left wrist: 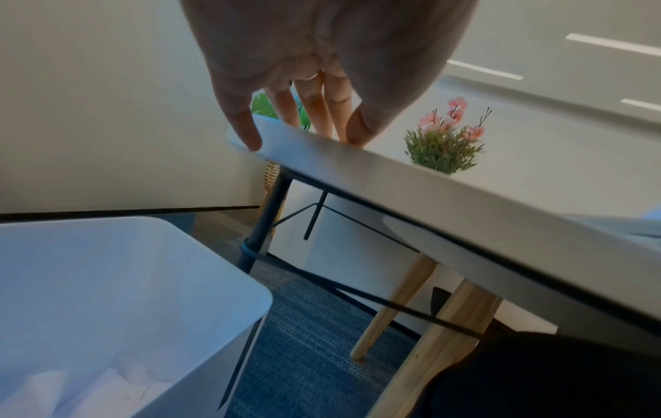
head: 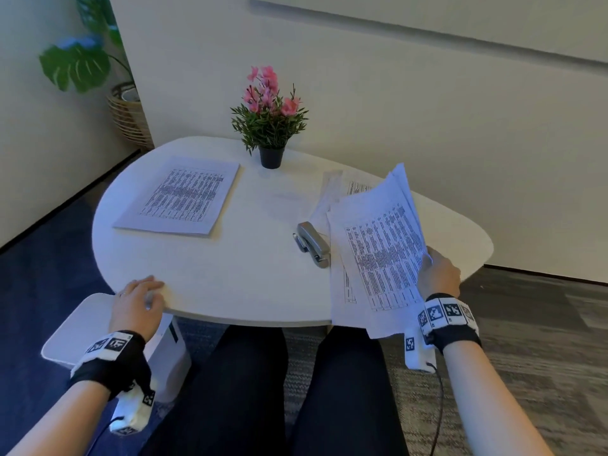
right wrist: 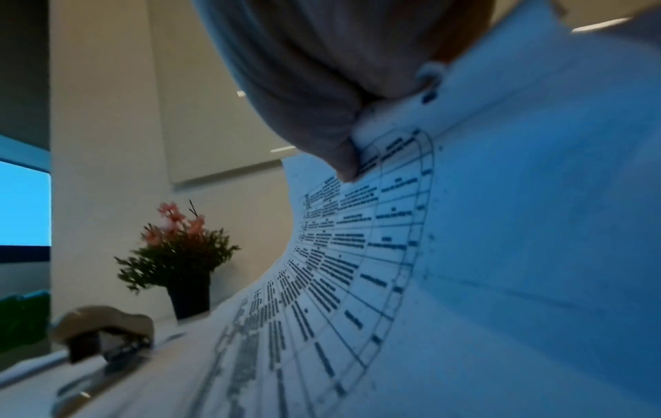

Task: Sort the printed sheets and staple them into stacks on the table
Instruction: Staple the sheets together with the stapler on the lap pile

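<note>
Paper sheaf (head: 381, 255) pinched in right hand (head: 439, 274) fingers (right wrist: 343, 161) (thumb on top).

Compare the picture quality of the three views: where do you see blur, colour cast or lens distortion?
Head view: mostly sharp, the table edge bowed by the wide lens. Left wrist view: the left hand is soft and close, the table edge tilted. Right wrist view: dim, with a blue cast; the held sheets curve, their table lines bent, and the stapler is blurred.

R hand (right wrist: 322, 93) pinched a sheaf of printed sheets (right wrist: 465, 268), thumb over the table grid, pages curving up toward cam. Stapler (right wrist: 103, 336) sat lower left, blurred. Potted pink flowers (right wrist: 179, 254) stood behind it by the wall.
</note>
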Action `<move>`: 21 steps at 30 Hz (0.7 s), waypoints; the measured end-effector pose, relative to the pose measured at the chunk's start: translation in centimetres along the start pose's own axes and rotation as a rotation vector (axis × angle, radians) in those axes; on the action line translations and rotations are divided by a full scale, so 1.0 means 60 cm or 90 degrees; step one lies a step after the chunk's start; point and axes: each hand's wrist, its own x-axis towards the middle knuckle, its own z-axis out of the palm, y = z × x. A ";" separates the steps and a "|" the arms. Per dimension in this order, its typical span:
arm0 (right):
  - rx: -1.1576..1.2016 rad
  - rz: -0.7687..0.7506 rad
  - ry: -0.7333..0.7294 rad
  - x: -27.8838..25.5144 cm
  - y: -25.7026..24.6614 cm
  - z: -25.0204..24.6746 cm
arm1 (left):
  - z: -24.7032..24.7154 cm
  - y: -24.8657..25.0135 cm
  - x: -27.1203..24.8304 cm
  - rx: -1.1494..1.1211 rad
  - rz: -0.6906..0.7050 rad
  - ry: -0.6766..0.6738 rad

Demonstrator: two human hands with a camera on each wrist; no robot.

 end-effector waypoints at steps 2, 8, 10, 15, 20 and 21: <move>0.036 -0.040 0.044 -0.011 -0.009 -0.010 | -0.008 0.014 0.000 0.003 -0.023 -0.024; 0.142 -0.165 0.228 -0.032 -0.071 -0.058 | -0.009 0.026 -0.007 -0.018 -0.031 -0.045; 0.195 -0.190 0.271 -0.038 -0.096 -0.069 | -0.009 0.031 -0.011 -0.014 -0.034 -0.045; 0.307 -0.133 0.193 -0.065 -0.146 -0.061 | -0.010 0.049 -0.011 0.062 -0.033 -0.086; 0.362 -0.052 -0.022 -0.101 -0.163 0.023 | -0.006 0.067 -0.013 0.051 -0.034 -0.100; 0.364 -0.037 -0.066 -0.110 -0.164 0.044 | -0.004 0.068 -0.014 0.065 -0.030 -0.104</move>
